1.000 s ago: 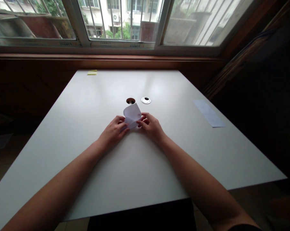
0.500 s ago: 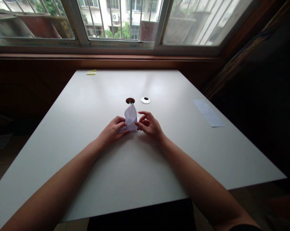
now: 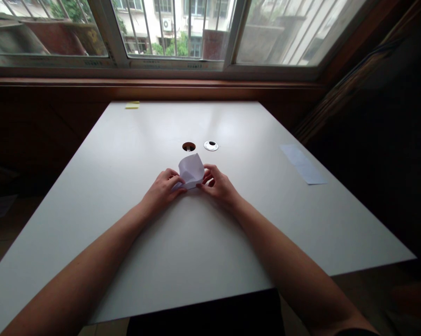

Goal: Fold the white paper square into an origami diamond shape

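Observation:
A white sheet of folded paper (image 3: 191, 168) stands partly upright near the middle of the white table (image 3: 182, 252), its upper flap curving up and back. My left hand (image 3: 166, 185) is closed on the paper's left side, thumb along the near edge and fingers over the top. On the right side, my right hand (image 3: 217, 184) pinches the paper's edge between thumb and fingers. Some of its fingertips are hidden behind the flap.
Just beyond the paper is a round cable hole (image 3: 189, 146), with a silver round cover (image 3: 211, 146) beside it. A flat strip of paper (image 3: 303, 164) lies near the right edge. Yellow sticky notes (image 3: 132, 105) sit at the far left corner, below the window.
The paper's raised flap has opened wider, and its tip has shifted slightly right and lower. My right hand's fingers have closed in on the paper's right edge. The left hand stays nearly still.

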Demonstrator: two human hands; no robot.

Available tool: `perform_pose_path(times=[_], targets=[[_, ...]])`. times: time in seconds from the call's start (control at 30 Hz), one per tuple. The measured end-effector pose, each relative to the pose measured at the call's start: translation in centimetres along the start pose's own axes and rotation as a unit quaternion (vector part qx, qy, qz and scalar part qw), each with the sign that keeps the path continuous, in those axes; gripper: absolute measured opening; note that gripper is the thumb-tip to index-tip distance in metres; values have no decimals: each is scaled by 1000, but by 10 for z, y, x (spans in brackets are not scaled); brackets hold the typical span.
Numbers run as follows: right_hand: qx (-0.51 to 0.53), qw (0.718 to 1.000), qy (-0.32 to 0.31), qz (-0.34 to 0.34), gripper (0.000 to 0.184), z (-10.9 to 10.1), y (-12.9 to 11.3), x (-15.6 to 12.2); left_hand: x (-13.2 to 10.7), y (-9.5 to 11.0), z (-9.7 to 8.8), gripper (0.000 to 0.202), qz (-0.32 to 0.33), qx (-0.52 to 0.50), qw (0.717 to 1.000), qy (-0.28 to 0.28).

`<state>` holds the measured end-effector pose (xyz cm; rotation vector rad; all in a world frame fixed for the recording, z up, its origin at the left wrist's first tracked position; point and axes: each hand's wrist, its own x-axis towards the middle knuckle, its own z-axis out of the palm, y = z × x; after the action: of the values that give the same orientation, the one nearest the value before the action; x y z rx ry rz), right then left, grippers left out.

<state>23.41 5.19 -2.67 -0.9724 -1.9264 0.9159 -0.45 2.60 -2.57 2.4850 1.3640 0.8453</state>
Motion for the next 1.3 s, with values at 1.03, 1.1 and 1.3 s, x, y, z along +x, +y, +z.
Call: perform_pose_path(times=[1.03,1.1,1.3], targets=[[-237,971,39,18,19,1,-2,2,-2,3,2,32,22,22,1000,5],[-231,972,49,24,22,-1,0,2,-3,5,3,32,38,53,998,-1],[-214,973,83,20,28,-5,8,3,-7,16,4,36,72,95,993,-19]])
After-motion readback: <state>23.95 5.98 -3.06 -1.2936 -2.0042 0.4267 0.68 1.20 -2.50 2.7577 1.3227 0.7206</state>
